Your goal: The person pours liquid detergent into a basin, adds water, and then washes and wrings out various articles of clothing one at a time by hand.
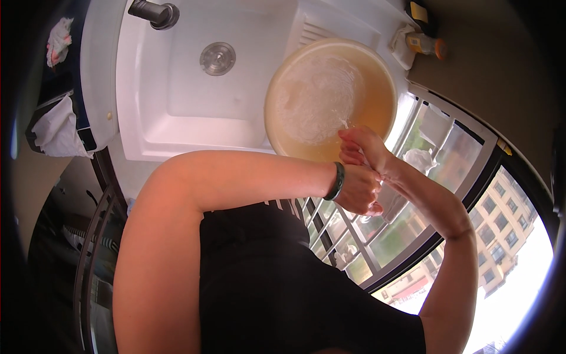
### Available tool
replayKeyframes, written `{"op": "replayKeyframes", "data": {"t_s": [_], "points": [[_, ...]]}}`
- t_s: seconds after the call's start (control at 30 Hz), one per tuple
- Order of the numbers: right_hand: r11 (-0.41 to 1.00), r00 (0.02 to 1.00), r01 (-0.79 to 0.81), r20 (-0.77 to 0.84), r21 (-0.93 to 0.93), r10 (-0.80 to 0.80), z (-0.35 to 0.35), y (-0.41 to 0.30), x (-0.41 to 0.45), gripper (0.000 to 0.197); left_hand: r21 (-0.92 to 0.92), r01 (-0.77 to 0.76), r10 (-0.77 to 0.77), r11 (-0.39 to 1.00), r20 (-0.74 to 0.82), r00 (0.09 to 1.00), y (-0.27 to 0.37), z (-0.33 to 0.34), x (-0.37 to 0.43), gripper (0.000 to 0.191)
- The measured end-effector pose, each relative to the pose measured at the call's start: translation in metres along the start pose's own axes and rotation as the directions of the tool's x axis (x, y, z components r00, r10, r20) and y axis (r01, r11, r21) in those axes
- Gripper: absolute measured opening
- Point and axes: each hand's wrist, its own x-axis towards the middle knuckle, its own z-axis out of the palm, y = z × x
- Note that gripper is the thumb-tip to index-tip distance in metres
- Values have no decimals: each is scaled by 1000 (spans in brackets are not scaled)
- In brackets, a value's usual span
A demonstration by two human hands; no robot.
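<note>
My right hand (pixel 363 148) is clenched over the near right rim of a round cream plastic basin (pixel 270 110). Just below it, my left hand (pixel 359 188), with a dark band at the wrist, is also closed into a fist. Between the fists shows a sliver of a pale, wet cloth (pixel 366 162), gripped by both; most of it is hidden in the fingers. A wet whitish tip and a few drops are visible above the right hand. Cloudy, yellowish water (pixel 378 99) with pale foam (pixel 316 101) fills the basin.
The basin rests over the ridged washboard side (pixel 315 33) of a white sink (pixel 199 128) with a drain (pixel 217 58) and faucet (pixel 154 13). An orange-capped bottle (pixel 424 45) and cloth (pixel 402 46) lie at upper right. A barred window (pixel 398 248) is at my right.
</note>
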Motion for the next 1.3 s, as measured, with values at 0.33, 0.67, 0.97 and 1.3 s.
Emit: {"op": "replayKeyframes", "data": {"t_s": [0.33,0.67,0.97,1.3], "points": [[640,857,469,-138,609,-497,-13,12,-17,37,-194,747,-748,636,-393,535,-8,-45,2,68],[133,315,490,32,-862,-948,14,68,130,62,-625,676,-888,391,-450,98,36,-152,-19,43],[155,484,20,-126,-988,-866,20,88,126,76,-370,704,-483,606,-874,-44,124,-406,-68,40],[410,481,-114,-411,-905,-774,-9,81,142,83,-398,686,-165,609,-909,-382,58,-765,-278,54]]}}
